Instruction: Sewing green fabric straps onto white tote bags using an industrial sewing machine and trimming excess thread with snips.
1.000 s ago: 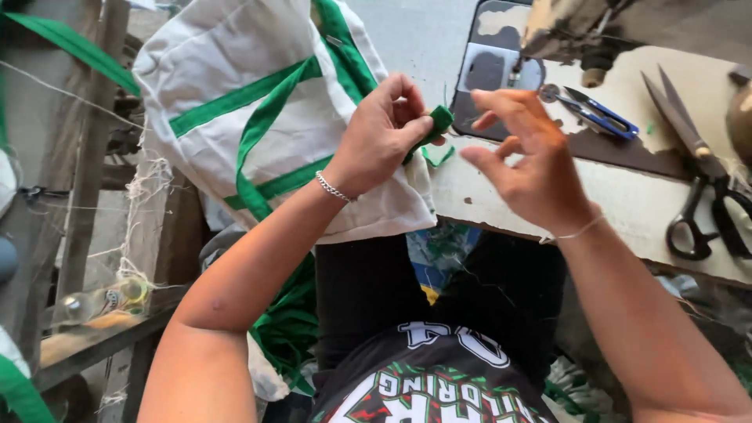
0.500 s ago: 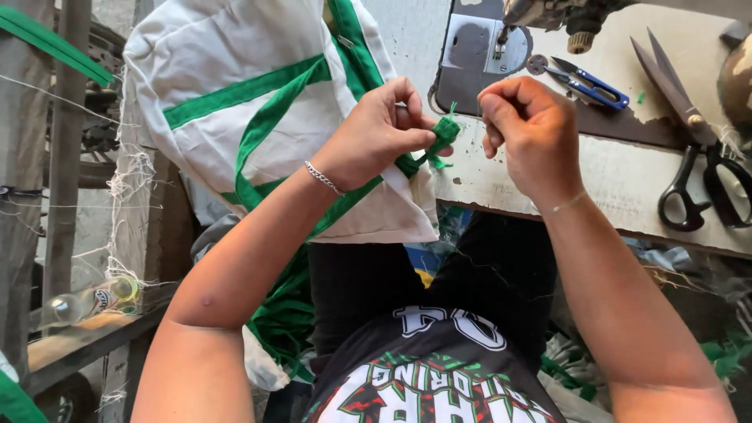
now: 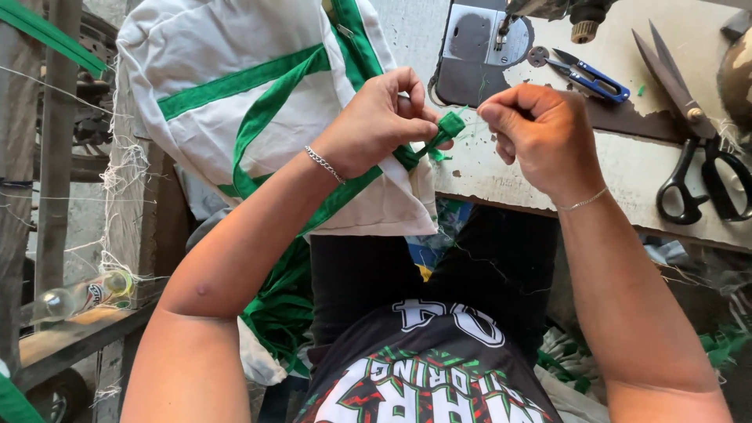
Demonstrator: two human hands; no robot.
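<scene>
green strap end (image 3: 448,128) is sitting pinched in the left hand (image 3: 376,125) at the white bag's (image 3: 235,94) corner by the table edge (image 3: 627,168). right hand (image 3: 540,129), spread open a second ago, is now clenching just beside it, seemingly drawing a thread taut.

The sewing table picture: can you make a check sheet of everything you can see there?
Surface: worn pale table with chipped paint, sewing machine plate at its back.
Job's things: white bag with green strap end.
Clutter: black scissors, blue thread snips, green scraps.
Grippers: left hand pinches the strap; right hand closed beside it, apparently on a thread, too thin to tell.
Cables: nothing seen; loose threads only.
Surroundings: wooden frame, clear bottle on a ledge.
</scene>
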